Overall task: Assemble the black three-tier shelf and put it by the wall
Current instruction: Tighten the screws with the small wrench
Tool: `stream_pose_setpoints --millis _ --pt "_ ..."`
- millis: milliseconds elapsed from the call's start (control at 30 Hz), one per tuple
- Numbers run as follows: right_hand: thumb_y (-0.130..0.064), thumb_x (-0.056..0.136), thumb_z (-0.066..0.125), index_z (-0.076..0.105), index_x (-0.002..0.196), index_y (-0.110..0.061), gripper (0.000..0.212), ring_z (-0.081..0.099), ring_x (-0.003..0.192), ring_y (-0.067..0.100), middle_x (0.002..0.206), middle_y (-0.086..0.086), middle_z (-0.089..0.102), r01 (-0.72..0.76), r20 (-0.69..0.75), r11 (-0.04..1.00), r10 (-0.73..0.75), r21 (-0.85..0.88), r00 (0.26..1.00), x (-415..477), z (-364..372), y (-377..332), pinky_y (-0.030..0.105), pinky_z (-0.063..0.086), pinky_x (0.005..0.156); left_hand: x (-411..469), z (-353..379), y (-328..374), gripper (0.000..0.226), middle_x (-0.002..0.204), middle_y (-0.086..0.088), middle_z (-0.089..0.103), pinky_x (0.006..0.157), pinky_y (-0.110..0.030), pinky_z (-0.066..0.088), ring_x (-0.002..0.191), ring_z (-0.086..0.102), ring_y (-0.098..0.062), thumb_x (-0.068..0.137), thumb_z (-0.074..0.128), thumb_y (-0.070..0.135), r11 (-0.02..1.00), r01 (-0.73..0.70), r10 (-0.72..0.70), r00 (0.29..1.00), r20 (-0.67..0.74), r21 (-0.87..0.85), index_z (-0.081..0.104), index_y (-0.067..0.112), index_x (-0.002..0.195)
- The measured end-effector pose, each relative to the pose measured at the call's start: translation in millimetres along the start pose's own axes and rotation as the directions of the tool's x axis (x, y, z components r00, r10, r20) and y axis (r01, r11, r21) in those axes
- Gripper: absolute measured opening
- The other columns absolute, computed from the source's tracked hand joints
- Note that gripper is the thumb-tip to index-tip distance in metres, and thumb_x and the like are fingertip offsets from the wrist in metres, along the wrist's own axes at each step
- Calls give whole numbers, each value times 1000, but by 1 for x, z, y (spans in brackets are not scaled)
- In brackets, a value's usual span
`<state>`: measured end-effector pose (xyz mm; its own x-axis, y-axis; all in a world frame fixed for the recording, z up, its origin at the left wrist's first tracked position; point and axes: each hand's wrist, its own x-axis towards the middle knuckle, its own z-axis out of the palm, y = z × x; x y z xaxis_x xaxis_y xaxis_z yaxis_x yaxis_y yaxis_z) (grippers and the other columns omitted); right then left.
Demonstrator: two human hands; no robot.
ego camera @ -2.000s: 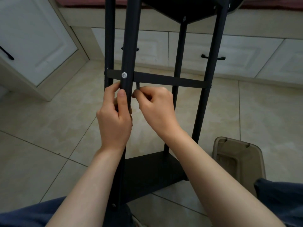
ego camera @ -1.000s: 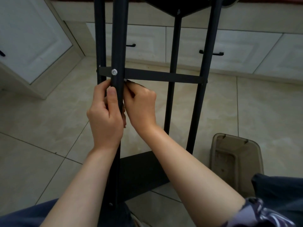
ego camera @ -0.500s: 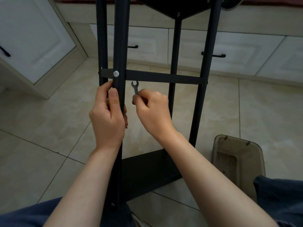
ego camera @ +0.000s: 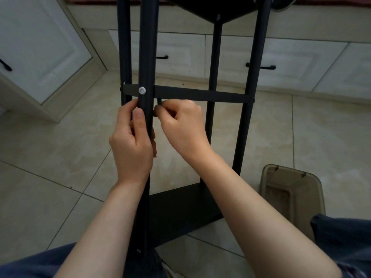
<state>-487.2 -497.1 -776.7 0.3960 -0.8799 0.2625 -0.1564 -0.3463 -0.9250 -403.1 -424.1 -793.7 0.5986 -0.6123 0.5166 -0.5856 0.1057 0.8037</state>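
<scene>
Beige glazed tile floor [ego camera: 60, 147], large squares, grey grout lines running diagonally. White panelled cabinets [ego camera: 291, 63] line the far side, with black bar handles [ego camera: 261, 67]; a taller white door [ego camera: 40, 43] stands at left. The black shelf [ego camera: 249, 57] stands upright on the floor in the middle, close in front of the person and well short of the cabinets. Its round posts rise out of view, its lowest tier [ego camera: 180, 213] sits near the tiles, and a flat crossbar [ego camera: 200, 95] spans the posts. A translucent brown plastic container [ego camera: 291, 197] sits on the floor just right of the shelf. The left hand [ego camera: 130, 145] is wrapped round the near post, thumb along its front. The right hand [ego camera: 180, 125], curled, pinches a slim grey tool [ego camera: 159, 101] whose upper end is hidden behind the crossbar. A silver screw head [ego camera: 142, 90] shows where post and crossbar meet.
</scene>
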Motion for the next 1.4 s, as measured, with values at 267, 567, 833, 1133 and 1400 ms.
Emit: stream_pose_setpoints --millis 267,567,833,1133,1400 --pt "-10 98 58 73 78 1 27 64 59 23 67 10 70 49 -48 999 -49 0 998 -3 9 8 44 51 64 -1 1 -1 36 62 8 54 45 -34 43 46 55 -18 110 37 31 1000 -19 19 1000 2 -2 57 6 126" --pt "-9 96 62 72 76 4 25 61 56 27 64 12 68 74 -192 991 -51 116 980 2 36 16 46 50 61 -2 1 -1 33 65 13 54 49 -12 38 48 56 -6 110 38 23 998 -52 53 998 -16 41 58 1 125" --pt "-7 95 62 73 78 3 23 63 58 22 67 10 70 121 -183 990 -105 75 977 2 31 18 41 51 63 -2 1 -2 34 62 10 55 44 -27 41 44 55 -16 110 37 28 999 -32 32 1000 -2 -6 57 4 125" --pt "-10 97 58 73 89 -7 17 61 60 9 71 -2 67 42 -110 999 -41 3 993 -40 -2 40 31 51 60 -7 3 8 47 69 6 59 49 -40 50 53 58 -18 100 50 49 999 -44 45 997 55 -21 55 12 129" --pt "-11 99 53 66 81 -12 22 45 49 12 60 2 55 -58 -321 994 83 87 944 -61 -67 46 23 33 46 -17 6 14 32 72 17 61 49 -14 43 53 59 -10 101 55 42 997 -75 75 993 91 -11 53 22 127"
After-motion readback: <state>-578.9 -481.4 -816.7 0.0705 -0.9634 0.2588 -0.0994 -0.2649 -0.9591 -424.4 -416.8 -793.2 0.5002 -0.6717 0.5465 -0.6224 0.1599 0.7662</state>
